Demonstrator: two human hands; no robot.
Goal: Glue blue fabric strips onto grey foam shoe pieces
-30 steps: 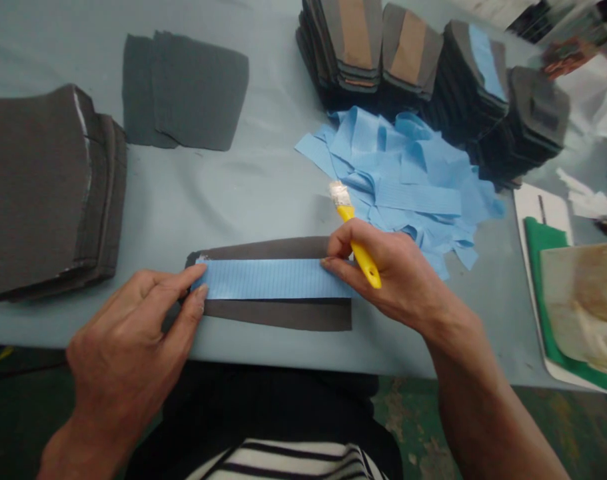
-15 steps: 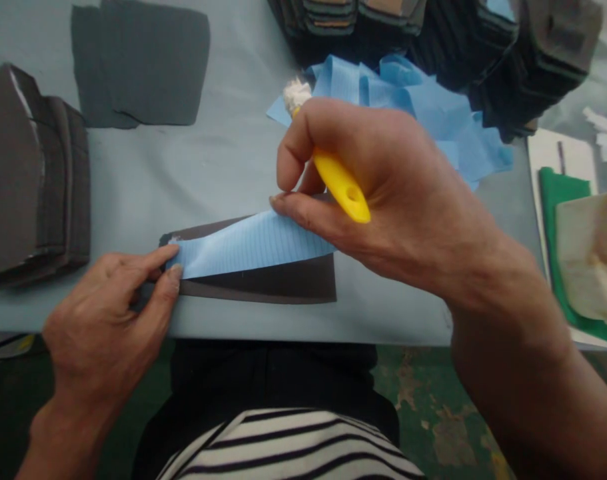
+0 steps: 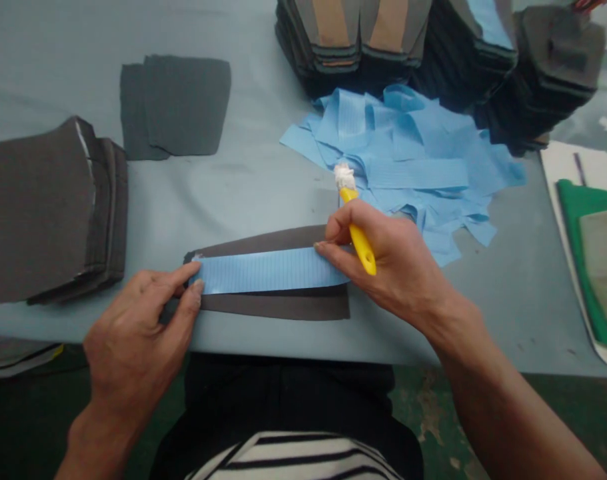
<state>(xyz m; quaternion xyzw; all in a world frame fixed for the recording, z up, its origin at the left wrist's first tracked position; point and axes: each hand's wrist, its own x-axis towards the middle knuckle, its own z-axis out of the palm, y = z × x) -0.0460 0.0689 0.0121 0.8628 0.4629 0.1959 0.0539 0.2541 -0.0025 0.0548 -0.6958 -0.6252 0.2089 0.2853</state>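
A light blue lined strip (image 3: 268, 272) lies lengthwise over a dark grey-brown piece (image 3: 283, 308) near the table's front edge. The left end of the strip is pinched between the thumb and fingers of my left hand (image 3: 138, 327). At its right end, my right hand (image 3: 388, 267) grips the strip between thumb and finger. The same hand also holds a yellow-handled brush (image 3: 362, 245), its white-coated bristles pointing away from me toward the blue pile.
Loose blue strips (image 3: 413, 173) are heaped behind my right hand. Dark stacks (image 3: 328, 40) stand at the back right, another dark stack (image 3: 43, 213) at the left. Flat grey pieces (image 3: 188, 103) lie back left. A white board (image 3: 556, 173) with green material is at the right.
My right hand has come down and nearer with the strip's right end, and the strip now lies flatter and straighter over the dark piece. The whole view has shifted, showing more of the table's back.
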